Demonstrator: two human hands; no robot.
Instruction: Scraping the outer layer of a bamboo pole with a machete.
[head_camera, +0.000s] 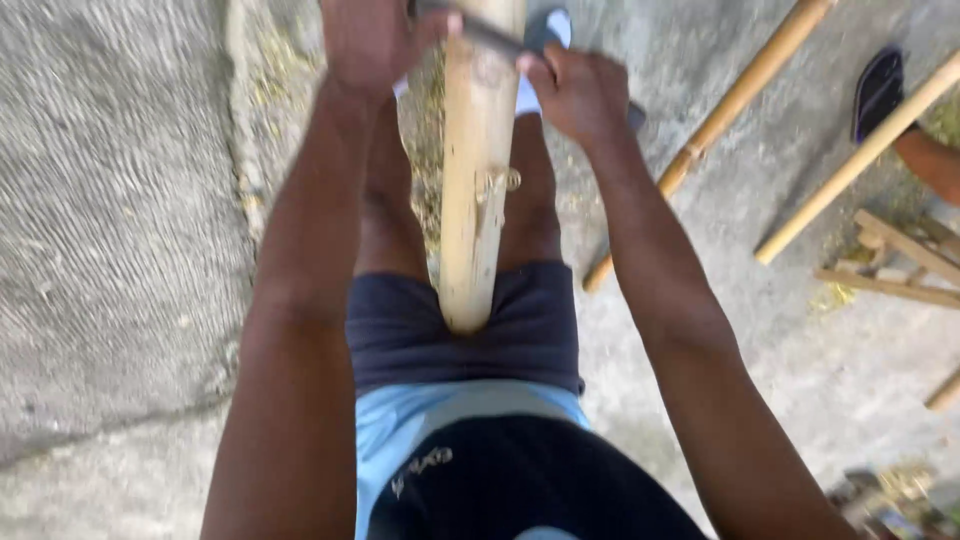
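A thick pale bamboo pole (478, 170) runs from between my thighs up and away over the concrete ground. A dark metal blade (485, 33) lies across the pole near the top edge of the view. My left hand (368, 40) grips one end of the blade on the left of the pole. On the right of the pole, my right hand (578, 92) grips the blade's other end. Both arms are stretched out forward.
Two more bamboo poles (725, 110) (860, 155) lie slanted on the ground at the right. Wooden slats (900, 262) and another person's foot in a dark sandal (880, 90) are at the far right. Rough concrete (120, 200) lies at the left.
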